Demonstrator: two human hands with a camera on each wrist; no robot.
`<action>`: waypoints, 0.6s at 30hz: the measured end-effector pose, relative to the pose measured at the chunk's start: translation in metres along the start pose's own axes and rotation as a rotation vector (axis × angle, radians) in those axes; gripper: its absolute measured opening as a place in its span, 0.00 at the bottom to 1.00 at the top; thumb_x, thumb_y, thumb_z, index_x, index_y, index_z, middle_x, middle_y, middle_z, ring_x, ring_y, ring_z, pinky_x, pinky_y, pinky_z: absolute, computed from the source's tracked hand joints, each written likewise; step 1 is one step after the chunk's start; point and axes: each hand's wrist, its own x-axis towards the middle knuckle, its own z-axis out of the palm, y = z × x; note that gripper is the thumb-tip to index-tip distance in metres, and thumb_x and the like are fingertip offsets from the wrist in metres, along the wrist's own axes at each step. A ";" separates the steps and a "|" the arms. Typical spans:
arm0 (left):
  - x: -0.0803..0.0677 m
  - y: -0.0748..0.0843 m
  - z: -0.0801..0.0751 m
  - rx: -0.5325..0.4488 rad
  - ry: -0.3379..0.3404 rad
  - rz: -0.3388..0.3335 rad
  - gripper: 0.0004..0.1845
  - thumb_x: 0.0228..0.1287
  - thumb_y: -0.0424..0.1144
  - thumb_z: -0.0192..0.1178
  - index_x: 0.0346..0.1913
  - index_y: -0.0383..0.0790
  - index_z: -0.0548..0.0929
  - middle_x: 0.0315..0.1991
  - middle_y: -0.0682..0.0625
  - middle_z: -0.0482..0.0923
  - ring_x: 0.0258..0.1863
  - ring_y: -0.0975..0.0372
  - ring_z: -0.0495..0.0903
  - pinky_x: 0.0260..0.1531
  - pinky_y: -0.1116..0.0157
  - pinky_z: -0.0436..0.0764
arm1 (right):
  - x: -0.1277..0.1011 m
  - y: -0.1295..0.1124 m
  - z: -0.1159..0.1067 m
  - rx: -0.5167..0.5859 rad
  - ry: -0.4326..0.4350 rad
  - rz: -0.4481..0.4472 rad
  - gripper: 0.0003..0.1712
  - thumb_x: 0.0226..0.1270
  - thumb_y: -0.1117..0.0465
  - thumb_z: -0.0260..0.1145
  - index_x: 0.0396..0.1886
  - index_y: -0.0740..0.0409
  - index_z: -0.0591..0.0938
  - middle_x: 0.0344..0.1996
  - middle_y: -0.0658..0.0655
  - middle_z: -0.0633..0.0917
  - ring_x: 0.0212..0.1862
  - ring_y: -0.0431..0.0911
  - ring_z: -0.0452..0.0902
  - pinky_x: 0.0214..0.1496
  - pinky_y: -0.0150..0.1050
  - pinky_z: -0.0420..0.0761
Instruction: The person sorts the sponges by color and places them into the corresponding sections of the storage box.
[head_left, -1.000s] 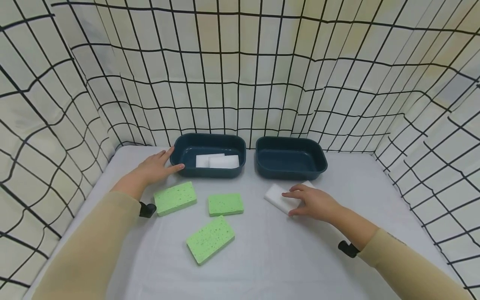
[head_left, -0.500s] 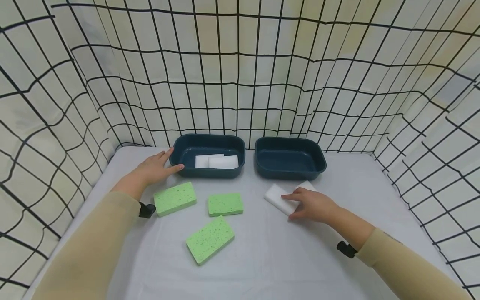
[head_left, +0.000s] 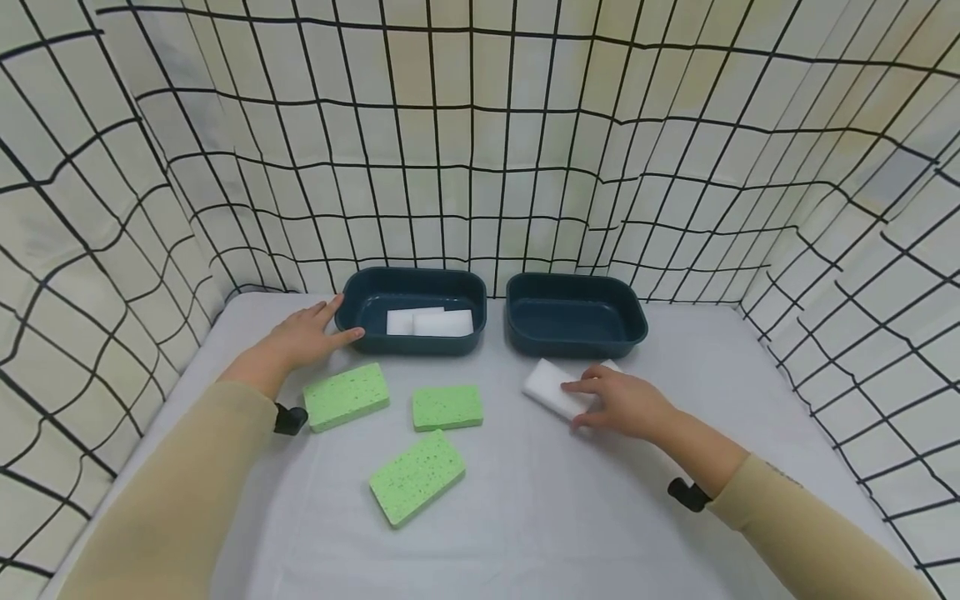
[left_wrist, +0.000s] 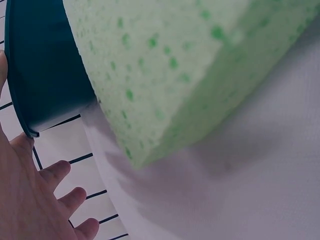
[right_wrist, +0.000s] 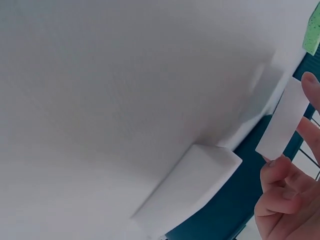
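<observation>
My right hand pinches a white sponge between thumb and fingers. In the right wrist view this held sponge is tilted just over the table, and a second white sponge lies flat nearby, largely covered by the hand in the head view. My left hand has its fingers spread and rests against the left end of a dark blue bin. Two white sponges overlap inside that bin. Three green sponges lie in front of it: left, middle and nearest.
A second dark blue bin stands right of the first, with nothing in it. Black wire mesh panels close off the back and both sides. A white cloth covers the table.
My right hand has closed its grip on the white sponge and raised its near edge slightly off the table. The left hand keeps its place at the bin; the head view has shifted slightly.
</observation>
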 end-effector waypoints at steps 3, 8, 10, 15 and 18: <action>0.001 0.001 0.000 -0.002 -0.003 -0.001 0.56 0.64 0.78 0.35 0.80 0.42 0.34 0.76 0.27 0.39 0.71 0.28 0.41 0.66 0.30 0.47 | 0.000 0.000 -0.004 0.024 0.008 -0.022 0.34 0.55 0.42 0.77 0.63 0.39 0.82 0.55 0.54 0.79 0.50 0.49 0.78 0.51 0.48 0.82; 0.001 0.000 0.002 -0.015 0.000 0.003 0.56 0.64 0.79 0.36 0.80 0.43 0.34 0.76 0.27 0.39 0.72 0.28 0.42 0.66 0.30 0.47 | 0.000 -0.001 -0.010 0.064 -0.018 -0.051 0.32 0.56 0.43 0.76 0.62 0.39 0.82 0.58 0.54 0.79 0.52 0.49 0.77 0.53 0.48 0.81; 0.001 -0.001 0.003 -0.012 0.003 0.005 0.57 0.63 0.79 0.35 0.80 0.43 0.34 0.77 0.28 0.39 0.72 0.29 0.42 0.66 0.31 0.47 | 0.001 -0.001 -0.013 0.077 -0.022 -0.060 0.32 0.56 0.43 0.76 0.62 0.39 0.82 0.58 0.54 0.79 0.50 0.48 0.77 0.51 0.46 0.81; 0.002 -0.002 0.003 -0.008 0.010 -0.003 0.57 0.63 0.79 0.35 0.80 0.43 0.34 0.77 0.28 0.39 0.72 0.29 0.42 0.66 0.31 0.47 | 0.008 -0.006 -0.023 0.117 -0.004 -0.094 0.31 0.57 0.44 0.76 0.62 0.38 0.82 0.59 0.53 0.78 0.46 0.47 0.76 0.43 0.40 0.80; 0.001 -0.003 0.002 -0.010 0.007 -0.007 0.57 0.62 0.80 0.35 0.80 0.44 0.34 0.77 0.28 0.39 0.72 0.29 0.41 0.66 0.31 0.47 | 0.017 -0.012 -0.031 0.133 0.018 -0.120 0.30 0.58 0.45 0.76 0.62 0.38 0.82 0.59 0.53 0.79 0.44 0.47 0.76 0.41 0.38 0.79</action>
